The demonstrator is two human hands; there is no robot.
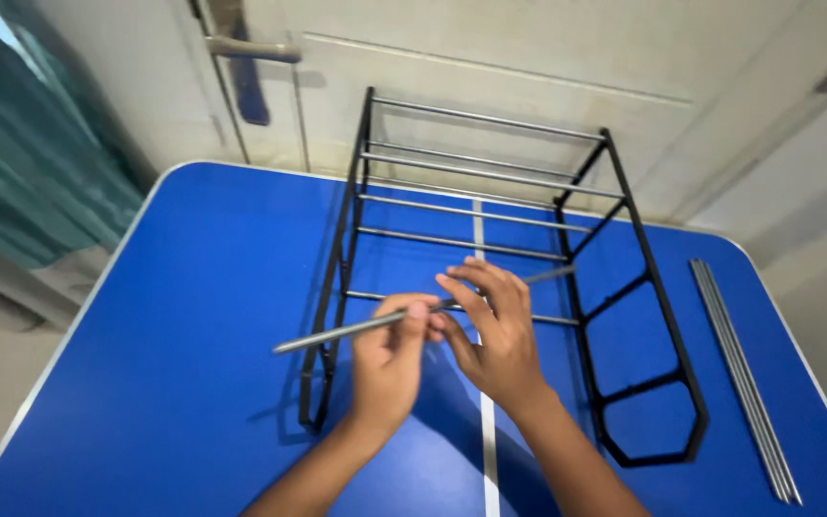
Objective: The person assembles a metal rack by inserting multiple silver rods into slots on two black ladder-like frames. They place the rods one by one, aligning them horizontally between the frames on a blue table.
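A black metal rack frame [645, 287] with two side panels joined by several silver crossbars lies on a blue folding table [193, 316]. My left hand [390, 359] pinches a loose silver rod [337, 334] that runs slantwise from lower left to upper right across the frame. My right hand [495, 330] also holds this rod near its middle, fingers spread along it. The rod's right end [552, 275] reaches toward the right side panel.
Several spare silver rods [744, 369] lie side by side along the table's right edge. A pale door with a lever handle [251, 48] stands behind the table. A teal curtain [21, 153] hangs at the left.
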